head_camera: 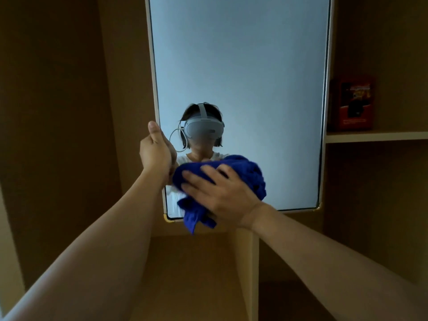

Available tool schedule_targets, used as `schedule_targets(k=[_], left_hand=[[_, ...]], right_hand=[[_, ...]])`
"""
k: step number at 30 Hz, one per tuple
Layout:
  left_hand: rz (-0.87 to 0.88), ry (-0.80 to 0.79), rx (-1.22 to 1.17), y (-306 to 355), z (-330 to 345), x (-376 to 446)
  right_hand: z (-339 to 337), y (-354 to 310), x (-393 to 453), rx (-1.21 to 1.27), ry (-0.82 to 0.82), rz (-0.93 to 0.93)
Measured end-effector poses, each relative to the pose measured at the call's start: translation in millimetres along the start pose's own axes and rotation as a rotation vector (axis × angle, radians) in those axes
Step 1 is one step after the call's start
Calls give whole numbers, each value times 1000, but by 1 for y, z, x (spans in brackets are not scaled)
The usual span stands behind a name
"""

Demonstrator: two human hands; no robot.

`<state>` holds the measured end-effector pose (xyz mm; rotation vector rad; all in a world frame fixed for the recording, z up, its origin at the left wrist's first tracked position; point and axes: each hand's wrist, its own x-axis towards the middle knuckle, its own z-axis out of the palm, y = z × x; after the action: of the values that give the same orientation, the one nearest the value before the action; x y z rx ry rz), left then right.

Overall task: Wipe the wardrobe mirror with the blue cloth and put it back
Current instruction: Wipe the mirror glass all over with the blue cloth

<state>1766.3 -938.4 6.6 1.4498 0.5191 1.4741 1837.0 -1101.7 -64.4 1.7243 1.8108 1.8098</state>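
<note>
Right hand [222, 195] is pressing the crumpled blue cloth [240, 167] flat-fingered onto the tall white-framed wardrobe mirror [243, 66]; left hand [155, 154] is gripping its edge; wiping is under way, with the glass above both hands seemingly next.

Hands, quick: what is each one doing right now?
Left hand: grips the left edge of the mirror, thumb up along the frame.
Right hand: fingers spread, pressing the blue cloth against the lower glass.

Cloth [240, 167] against mirror [240, 77] lower left corner, right hand [222, 193] over it; left hand [155, 151] on mirror's left edge; box [353, 105] on shelf [375, 136], right of mirror.
</note>
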Motion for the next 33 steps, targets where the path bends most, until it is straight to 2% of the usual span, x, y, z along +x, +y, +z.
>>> schedule_targets(k=[5,8,10,13,23,28,33], left_hand=[[15,-24,-26,6,-1,-5],[1,-31,-36,9,-3,-7],[-13,-59,-33,9,-4,-7],[-11,-60,-32,11,-5,-8],[-115,-39,-36,9,-2,-6],[-86,-18,-12,7,-1,-6],[-62,6,-17,8,1,-7]], right_hand=[[-21,44,37,-114,89,238],[-29,57,62,-76,117,418],[-30,56,70,-42,117,466],[-27,43,64,-10,109,431],[8,-30,1,-91,-32,5],[10,-24,-15,-92,2,-10],[14,-3,-40,-97,86,88]])
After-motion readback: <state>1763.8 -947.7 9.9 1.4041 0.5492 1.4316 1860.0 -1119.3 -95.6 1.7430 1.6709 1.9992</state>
